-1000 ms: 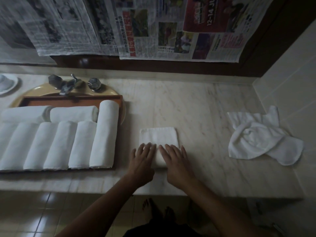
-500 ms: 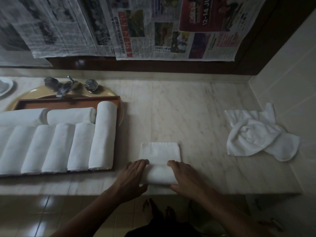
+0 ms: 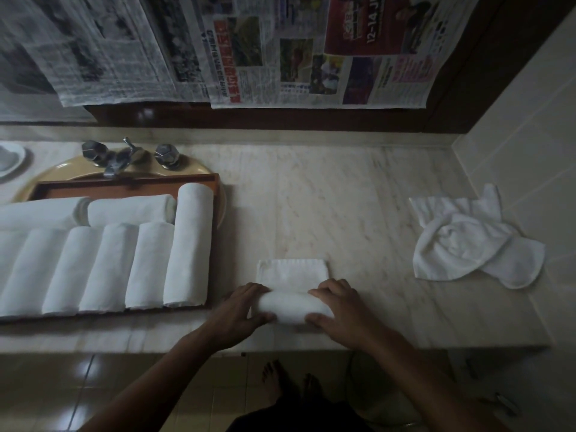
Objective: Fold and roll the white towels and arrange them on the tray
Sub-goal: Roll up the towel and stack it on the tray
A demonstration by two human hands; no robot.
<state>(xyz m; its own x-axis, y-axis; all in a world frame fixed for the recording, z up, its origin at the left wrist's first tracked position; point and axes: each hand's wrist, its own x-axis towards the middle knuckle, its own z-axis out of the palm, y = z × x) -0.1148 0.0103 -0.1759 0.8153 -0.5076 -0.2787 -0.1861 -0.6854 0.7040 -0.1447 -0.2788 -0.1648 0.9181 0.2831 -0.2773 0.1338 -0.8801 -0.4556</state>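
We have the towel (image 3: 293,305) on the counter (image 3: 327,198), close to its near edge and just right of the tray (image 3: 124,181). Its near part is wound into a roll lying crosswise; the rest (image 3: 292,272) lies flat on the marble beyond the roll. Our left hand (image 3: 238,310) grips the roll's left end, fingers curled over the top and thumb at the near side. Our right hand (image 3: 338,308) clamps the right end the same way, fingers over the top, thumb on the near side. The middle of the roll shows white between the two hands.

On the tray a row of rolls (image 3: 109,263) lies side by side, lengthwise to us, the rightmost one (image 3: 190,244) longer than the others and reaching toward the tray's far rim. Two more rolls (image 3: 131,208) lie crosswise behind the row. The tray sits over a yellow sink (image 3: 199,170), with the tap (image 3: 115,159) behind it.

Well to the right, near the tiled wall, a loose heap of towels (image 3: 464,244) lies crumpled on the counter. Newspapers (image 3: 280,57) hang along the back wall. A white dish (image 3: 11,157) shows at the far left edge. Below the counter we see our bare feet (image 3: 290,385) on the floor.
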